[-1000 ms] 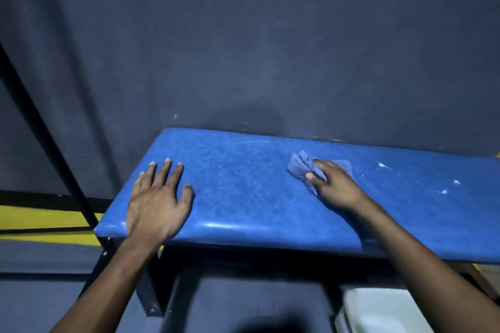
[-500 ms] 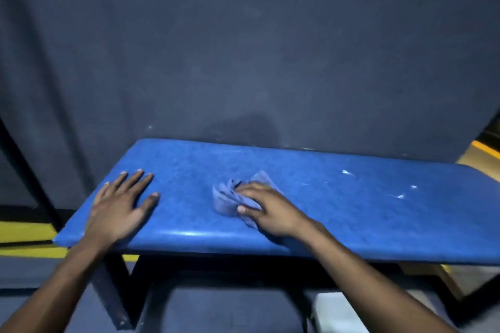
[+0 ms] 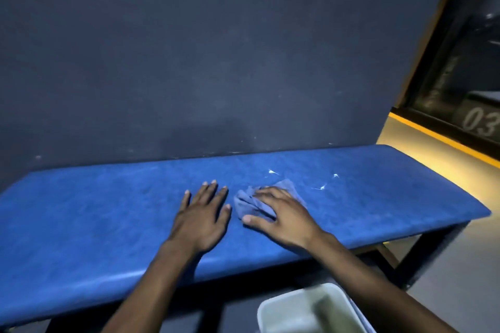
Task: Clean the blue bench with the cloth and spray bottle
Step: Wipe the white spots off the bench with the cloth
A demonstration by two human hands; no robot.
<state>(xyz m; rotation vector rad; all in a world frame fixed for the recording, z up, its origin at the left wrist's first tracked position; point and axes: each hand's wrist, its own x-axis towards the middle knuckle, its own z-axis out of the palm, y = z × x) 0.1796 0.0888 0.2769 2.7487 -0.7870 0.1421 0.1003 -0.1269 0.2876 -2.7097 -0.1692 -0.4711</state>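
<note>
The blue padded bench (image 3: 94, 211) runs left to right against a dark wall. My right hand (image 3: 281, 215) presses a crumpled pale blue cloth (image 3: 247, 201) flat on the seat near its middle. My left hand (image 3: 201, 215) lies palm down on the seat just left of the cloth, fingers spread, holding nothing. A few bright wet streaks (image 3: 322, 186) glint on the seat to the right of the cloth. No spray bottle is in view.
A pale plastic bin (image 3: 303, 311) stands on the floor in front of the bench, under my right forearm. Black metal bench legs (image 3: 422, 257) show at the right end. A yellow-edged panel marked 03 (image 3: 479, 121) rises at far right.
My view has swung right along the bench. My left hand has moved from the left end to the middle, close beside the cloth. My right hand still presses the cloth.
</note>
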